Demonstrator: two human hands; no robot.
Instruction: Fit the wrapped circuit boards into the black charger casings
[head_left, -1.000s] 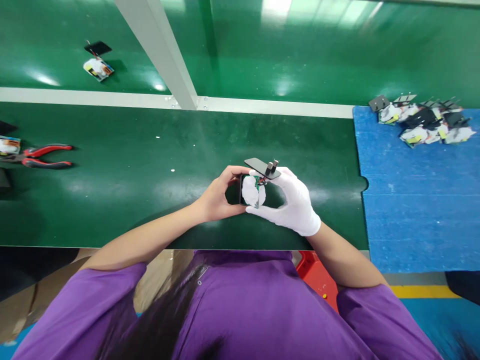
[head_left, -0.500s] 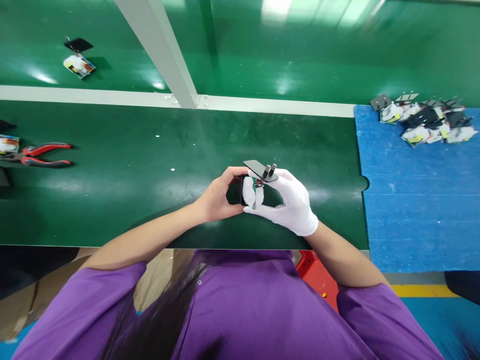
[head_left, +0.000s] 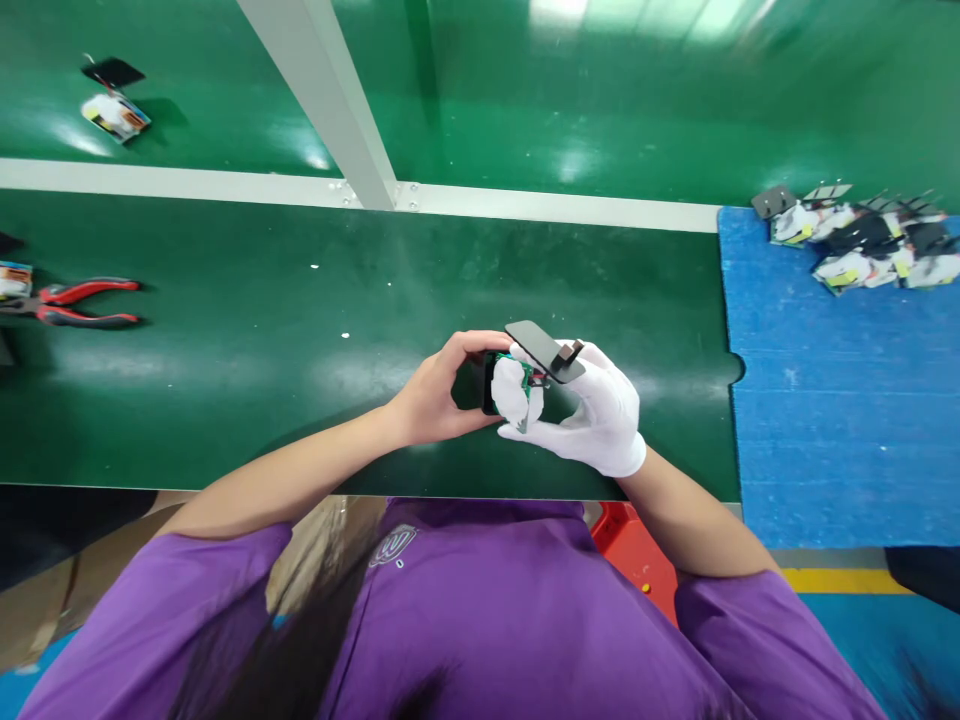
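Note:
My bare left hand (head_left: 435, 395) grips a small black plastic case (head_left: 488, 383) between thumb and fingers. In a white glove, my right hand (head_left: 596, 415) pinches a green circuit board with white filler (head_left: 511, 392) at the case's open side. Wires join that board to a dark plug plate with two prongs (head_left: 544, 350), which sticks up above my right fingers. Whether the board's edge sits inside the case I cannot tell.
Red-handled pliers (head_left: 82, 303) lie at the left beside another board. One board with a plate (head_left: 116, 115) rests beyond the white rail (head_left: 225, 188). Several similar boards (head_left: 862, 240) are grouped on a blue sheet (head_left: 847, 400) at the right.
My right hand has shifted slightly right with the circuit board, and the plug plate has tilted more. My left hand stays around the case. The view has turned a little.

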